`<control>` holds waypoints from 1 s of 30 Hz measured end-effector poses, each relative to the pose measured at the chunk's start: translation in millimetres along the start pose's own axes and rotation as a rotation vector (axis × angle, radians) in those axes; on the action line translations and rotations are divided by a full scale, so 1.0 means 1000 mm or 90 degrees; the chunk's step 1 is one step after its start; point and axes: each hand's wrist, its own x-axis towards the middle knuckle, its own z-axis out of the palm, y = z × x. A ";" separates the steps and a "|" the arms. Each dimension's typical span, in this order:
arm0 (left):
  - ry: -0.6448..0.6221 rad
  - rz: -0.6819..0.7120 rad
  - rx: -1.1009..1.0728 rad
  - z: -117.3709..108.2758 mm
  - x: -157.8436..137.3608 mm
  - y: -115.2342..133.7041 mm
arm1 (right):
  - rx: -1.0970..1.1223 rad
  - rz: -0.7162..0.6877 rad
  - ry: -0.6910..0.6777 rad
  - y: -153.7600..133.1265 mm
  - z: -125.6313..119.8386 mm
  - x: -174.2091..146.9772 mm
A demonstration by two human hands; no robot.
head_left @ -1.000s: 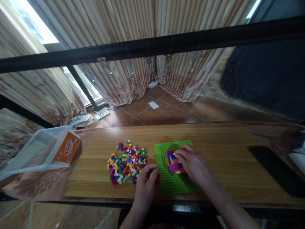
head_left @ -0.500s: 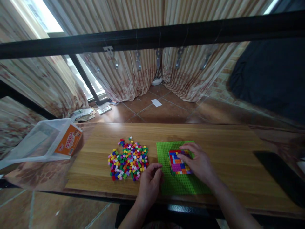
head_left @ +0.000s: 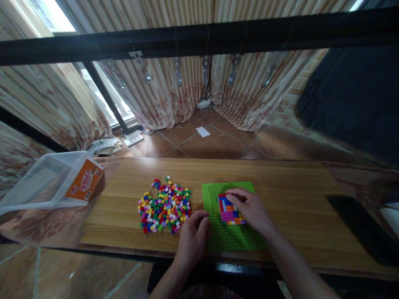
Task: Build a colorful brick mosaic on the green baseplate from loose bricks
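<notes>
A square build of toy building bricks [head_left: 228, 216] in mixed colours rises from a green studded baseplate [head_left: 212, 241]. My right hand [head_left: 247, 206] covers the build's right side. Its thumb and index finger come together at the top back part, touching the bricks; whatever is between the fingertips is hidden. At the baseplate's left edge, my left hand [head_left: 193, 232] hovers with curled fingers, thumb near the index finger. I cannot make out what it holds, if anything. Loose small bricks [head_left: 166, 207] of many colours lie in a pile just left of that hand.
A clear plastic box [head_left: 56, 201] with an orange label lies at the table's left end. On the right is a black flat object [head_left: 358, 228]. The wooden tabletop [head_left: 299, 187] ends at a front edge near my body. A dark metal bar [head_left: 187, 39] crosses beyond the table.
My right hand's thumb and index finger have come closer together over the back of the brick build. My left hand stays beside the baseplate. The whole view has shifted slightly.
</notes>
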 end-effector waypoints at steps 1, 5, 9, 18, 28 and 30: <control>0.001 0.003 0.005 0.000 0.000 -0.001 | 0.004 0.004 0.000 0.000 0.000 0.000; 0.006 0.009 0.010 -0.001 0.001 -0.005 | -0.003 0.006 0.007 0.000 0.001 0.004; 0.010 0.017 -0.009 -0.001 0.003 -0.004 | -0.007 -0.008 0.011 0.000 0.002 0.006; 0.021 -0.036 -0.141 0.000 -0.006 0.009 | 0.024 -0.091 0.186 -0.005 -0.014 -0.020; -0.061 0.049 -0.129 0.029 -0.026 0.020 | -0.003 -0.130 0.021 -0.029 0.008 -0.086; -0.082 0.067 -0.127 0.034 -0.029 0.021 | 0.016 -0.110 0.015 -0.027 0.011 -0.089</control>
